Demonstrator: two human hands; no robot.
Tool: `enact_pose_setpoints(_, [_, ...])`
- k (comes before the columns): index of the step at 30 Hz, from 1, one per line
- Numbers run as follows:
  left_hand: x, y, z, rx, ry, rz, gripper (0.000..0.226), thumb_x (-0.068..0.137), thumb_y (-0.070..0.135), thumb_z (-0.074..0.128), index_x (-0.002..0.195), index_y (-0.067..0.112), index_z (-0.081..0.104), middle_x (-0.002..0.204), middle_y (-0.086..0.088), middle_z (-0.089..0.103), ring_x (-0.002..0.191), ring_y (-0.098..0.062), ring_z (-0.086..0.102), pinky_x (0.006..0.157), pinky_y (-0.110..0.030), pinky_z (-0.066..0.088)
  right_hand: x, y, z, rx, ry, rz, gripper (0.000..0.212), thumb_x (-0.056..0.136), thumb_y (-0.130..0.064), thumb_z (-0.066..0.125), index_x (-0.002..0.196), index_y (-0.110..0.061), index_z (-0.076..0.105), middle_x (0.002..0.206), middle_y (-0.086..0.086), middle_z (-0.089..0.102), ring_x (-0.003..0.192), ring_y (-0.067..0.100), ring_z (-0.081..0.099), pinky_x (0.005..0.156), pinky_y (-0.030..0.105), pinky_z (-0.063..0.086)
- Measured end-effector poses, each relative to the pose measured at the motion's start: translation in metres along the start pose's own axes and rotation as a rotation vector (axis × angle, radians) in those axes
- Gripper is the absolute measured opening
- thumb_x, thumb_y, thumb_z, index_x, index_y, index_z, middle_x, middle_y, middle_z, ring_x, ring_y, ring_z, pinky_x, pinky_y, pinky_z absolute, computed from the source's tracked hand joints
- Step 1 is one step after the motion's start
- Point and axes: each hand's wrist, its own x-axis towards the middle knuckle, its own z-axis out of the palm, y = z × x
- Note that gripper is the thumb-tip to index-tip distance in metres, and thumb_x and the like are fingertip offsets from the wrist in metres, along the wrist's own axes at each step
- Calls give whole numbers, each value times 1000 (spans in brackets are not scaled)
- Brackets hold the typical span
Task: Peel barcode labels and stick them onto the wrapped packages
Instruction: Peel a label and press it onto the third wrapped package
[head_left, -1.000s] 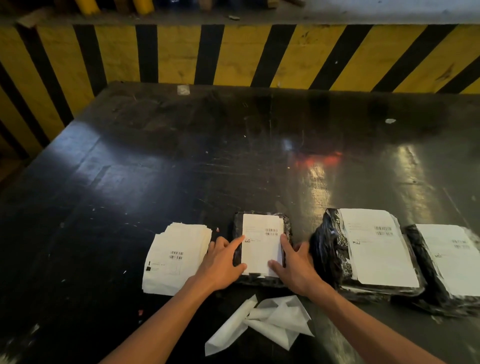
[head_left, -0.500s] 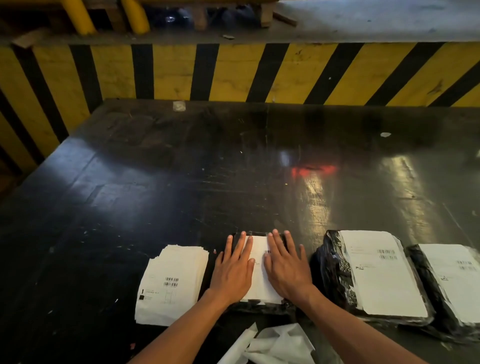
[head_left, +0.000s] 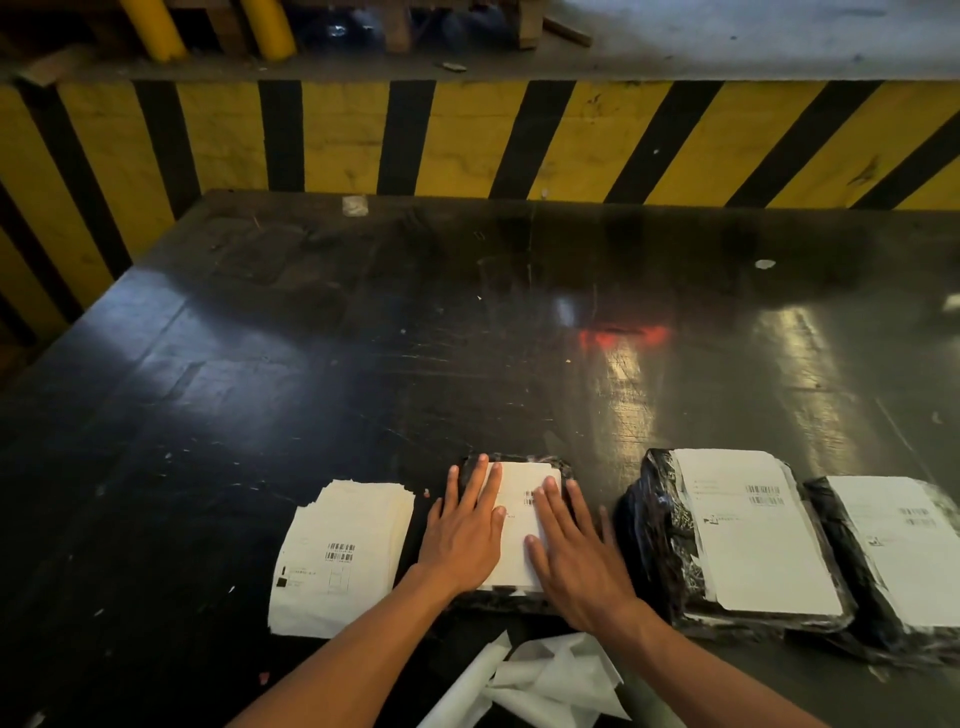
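Observation:
A small package wrapped in black film (head_left: 563, 475) lies at the near middle of the dark table (head_left: 363, 364). A white barcode label (head_left: 522, 525) covers its top. My left hand (head_left: 465, 530) lies flat on the label's left half, fingers spread. My right hand (head_left: 574, 556) lies flat on its right half. Neither hand holds anything. A stack of barcode labels (head_left: 340, 556) sits just left of the package.
Two larger black-wrapped packages (head_left: 737, 535) (head_left: 904, 561) with labels on them lie to the right. Crumpled white backing paper (head_left: 540, 686) lies at the near edge between my forearms. A yellow-and-black striped barrier (head_left: 467, 140) stands behind the table.
My hands went from the label's side edges onto its face and now lie flat on it. The view has tilted up a little.

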Motion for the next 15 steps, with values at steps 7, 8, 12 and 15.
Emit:
enact_pose_setpoints(7, [0,1,-2,-16,-26,-6,62,104,46,17,151,31,-20,159,8,-30,148,-29,-22,121,-52,9,-9,-7,-8,76,-28,-2,74,87,-62,-8,152,-27,-14,157,-10,-27,143,17,-31,120,48,-5])
enact_pose_setpoints(8, [1,1,-2,-11,-25,-7,62,104,46,17,151,31,-20,159,8,-30,148,-29,-22,120,-52,9,-11,-9,-7,42,-33,-57,74,86,-62,-10,152,-28,-13,157,-11,-26,143,18,-32,120,48,-6])
enact_pose_setpoints(12, [1,2,-2,-19,-35,-19,62,104,46,18,152,32,-19,159,9,-30,148,-31,-22,120,-54,8,-22,-3,2,-59,-38,-134,74,86,-64,-13,152,-31,-13,159,-12,-23,144,18,-30,120,52,-5])
enact_pose_setpoints(15, [2,2,-2,-30,-42,-23,63,104,46,19,152,32,-19,159,9,-30,148,-31,-21,119,-55,8,-29,5,2,-53,-19,-56,74,86,-61,-13,152,-29,-15,159,-12,-24,144,15,-30,120,52,-5])
